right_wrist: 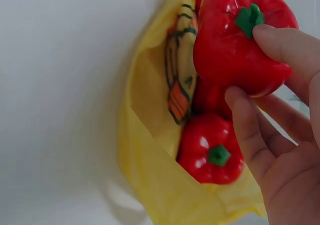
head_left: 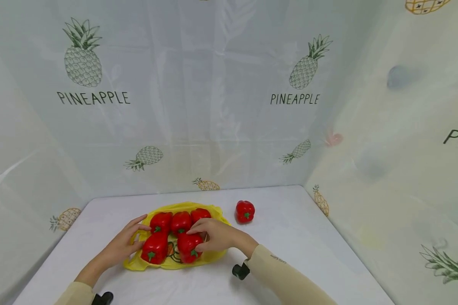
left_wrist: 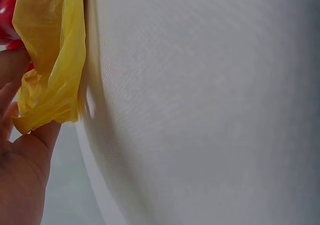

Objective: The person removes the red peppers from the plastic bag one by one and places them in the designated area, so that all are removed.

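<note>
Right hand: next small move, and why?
Probably release the glossy red bell pepper the right hand pinches: it is over the yellow plastic bag with four similar peppers, and freeing that hand could let it reach the red pepper outside.

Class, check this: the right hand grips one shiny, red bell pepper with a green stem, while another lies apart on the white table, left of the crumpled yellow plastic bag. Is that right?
Not quite: that lone red bell pepper lies on the white table, right of the yellow plastic bag, as the head view shows. The right hand does grip another red pepper.
</note>
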Tool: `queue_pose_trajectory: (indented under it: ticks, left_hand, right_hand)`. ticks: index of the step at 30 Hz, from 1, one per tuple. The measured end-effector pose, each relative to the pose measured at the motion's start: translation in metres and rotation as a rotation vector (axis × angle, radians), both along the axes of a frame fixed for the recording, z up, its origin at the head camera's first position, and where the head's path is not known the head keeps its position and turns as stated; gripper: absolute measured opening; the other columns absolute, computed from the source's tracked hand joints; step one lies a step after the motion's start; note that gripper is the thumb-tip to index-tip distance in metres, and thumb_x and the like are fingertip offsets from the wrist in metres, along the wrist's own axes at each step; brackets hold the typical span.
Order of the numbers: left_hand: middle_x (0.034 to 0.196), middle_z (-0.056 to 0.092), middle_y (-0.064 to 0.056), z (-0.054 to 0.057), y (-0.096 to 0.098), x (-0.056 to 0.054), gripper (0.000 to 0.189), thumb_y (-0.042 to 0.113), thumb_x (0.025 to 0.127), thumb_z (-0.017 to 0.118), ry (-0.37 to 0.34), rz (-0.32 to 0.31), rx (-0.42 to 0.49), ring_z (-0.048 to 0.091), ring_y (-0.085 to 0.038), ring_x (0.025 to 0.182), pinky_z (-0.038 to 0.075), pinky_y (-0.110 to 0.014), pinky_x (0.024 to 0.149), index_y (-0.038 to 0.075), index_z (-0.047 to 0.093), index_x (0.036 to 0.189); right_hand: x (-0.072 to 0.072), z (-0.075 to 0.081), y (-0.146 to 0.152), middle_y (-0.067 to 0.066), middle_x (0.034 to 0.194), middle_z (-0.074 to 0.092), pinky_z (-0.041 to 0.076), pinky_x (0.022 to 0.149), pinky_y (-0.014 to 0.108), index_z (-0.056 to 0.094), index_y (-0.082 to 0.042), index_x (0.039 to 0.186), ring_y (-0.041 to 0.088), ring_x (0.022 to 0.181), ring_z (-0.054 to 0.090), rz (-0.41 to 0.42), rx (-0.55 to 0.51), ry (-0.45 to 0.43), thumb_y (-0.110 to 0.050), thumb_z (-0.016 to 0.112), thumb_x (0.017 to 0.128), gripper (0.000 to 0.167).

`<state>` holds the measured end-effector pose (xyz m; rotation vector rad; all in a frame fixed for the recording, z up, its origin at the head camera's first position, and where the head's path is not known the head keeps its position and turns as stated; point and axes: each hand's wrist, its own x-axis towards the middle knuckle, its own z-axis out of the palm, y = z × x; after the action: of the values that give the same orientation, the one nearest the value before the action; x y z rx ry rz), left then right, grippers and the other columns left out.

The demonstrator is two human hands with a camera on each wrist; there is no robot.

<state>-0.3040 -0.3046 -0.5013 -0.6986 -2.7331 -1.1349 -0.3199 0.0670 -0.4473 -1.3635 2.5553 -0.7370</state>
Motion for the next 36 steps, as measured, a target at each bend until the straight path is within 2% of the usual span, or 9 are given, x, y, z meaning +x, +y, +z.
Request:
queue_pose_trajectory:
  ticks: [6,9,15,18,20,25,28,33,36]
  left_hand:
    - [0.168,0.032,-0.023,0.000,-0.002,0.002,0.035,0.002,0.096,0.074,-0.008,-0.009,0.008,0.028,-0.056,0.151,0.029,-0.075,0.114,0.013,0.066,0.127]
    - [0.168,0.032,-0.022,0.000,-0.001,0.003,0.035,0.003,0.096,0.075,-0.009,-0.011,0.005,0.029,-0.056,0.151,0.030,-0.073,0.114,0.014,0.066,0.128]
    - [0.168,0.032,-0.021,0.000,0.000,0.004,0.035,0.002,0.096,0.075,-0.017,0.008,-0.005,0.029,-0.055,0.151,0.029,-0.074,0.114,0.014,0.066,0.128]
    - [0.169,0.032,-0.020,-0.001,0.000,0.003,0.036,0.002,0.096,0.074,-0.014,0.016,-0.017,0.028,-0.055,0.151,0.029,-0.074,0.114,0.015,0.066,0.128]
    - [0.169,0.032,-0.020,-0.001,0.001,0.003,0.036,0.002,0.096,0.074,-0.011,0.017,-0.016,0.028,-0.055,0.151,0.029,-0.075,0.114,0.015,0.066,0.128]
    - [0.169,0.031,-0.020,-0.002,0.001,0.002,0.036,0.002,0.096,0.073,-0.018,0.009,-0.006,0.027,-0.055,0.152,0.028,-0.075,0.115,0.014,0.066,0.129]
    - [0.169,0.031,-0.021,-0.003,0.001,0.001,0.036,0.002,0.096,0.074,-0.013,0.000,-0.007,0.028,-0.055,0.151,0.030,-0.073,0.114,0.014,0.066,0.129]
    - [0.167,0.034,-0.020,-0.002,0.000,0.000,0.036,0.002,0.095,0.076,0.025,-0.010,-0.031,0.033,-0.053,0.150,0.034,-0.069,0.113,0.015,0.066,0.128]
    - [0.167,0.034,-0.019,-0.001,0.001,-0.001,0.036,0.003,0.095,0.076,0.019,-0.007,-0.027,0.033,-0.053,0.150,0.034,-0.070,0.113,0.016,0.066,0.128]
  right_hand:
    - [-0.002,0.015,0.012,0.000,0.144,0.062,0.056,0.080,0.012,0.067,-0.018,0.144,0.003,0.090,0.065,-0.006,-0.037,0.003,-0.021,0.078,0.098,0.048]
    - [-0.004,0.024,0.022,0.001,0.144,0.062,0.057,0.081,0.014,0.067,-0.018,0.144,0.006,0.091,0.066,-0.022,-0.057,0.010,-0.020,0.079,0.097,0.049]
    - [-0.011,0.045,0.047,0.001,0.144,0.062,0.060,0.084,0.020,0.067,-0.020,0.144,0.003,0.096,0.063,-0.090,-0.082,0.012,-0.020,0.080,0.096,0.050]
    - [-0.017,0.053,0.061,0.001,0.143,0.062,0.061,0.083,0.022,0.067,-0.019,0.145,0.006,0.098,0.063,-0.113,-0.088,0.043,-0.019,0.079,0.097,0.050]
    - [-0.021,0.058,0.072,0.002,0.144,0.061,0.063,0.077,0.024,0.066,-0.019,0.146,0.010,0.095,0.065,-0.137,-0.097,0.041,-0.019,0.078,0.097,0.050]
    - [-0.028,0.067,0.101,0.006,0.148,0.058,0.064,0.079,0.026,0.066,-0.017,0.146,0.019,0.102,0.068,-0.220,-0.115,0.044,-0.017,0.078,0.097,0.050]
    - [-0.032,0.070,0.121,0.009,0.147,0.060,0.063,0.085,0.027,0.066,-0.015,0.145,0.021,0.112,0.065,-0.256,-0.104,0.089,-0.016,0.078,0.097,0.050]
    - [-0.037,0.071,0.156,0.011,0.145,0.061,0.061,0.082,0.027,0.066,-0.011,0.144,0.022,0.111,0.064,-0.335,-0.103,0.134,-0.014,0.078,0.096,0.050]
    - [-0.041,0.068,0.176,0.013,0.144,0.062,0.061,0.080,0.027,0.065,-0.009,0.144,0.022,0.109,0.064,-0.379,-0.112,0.147,-0.012,0.078,0.096,0.050]
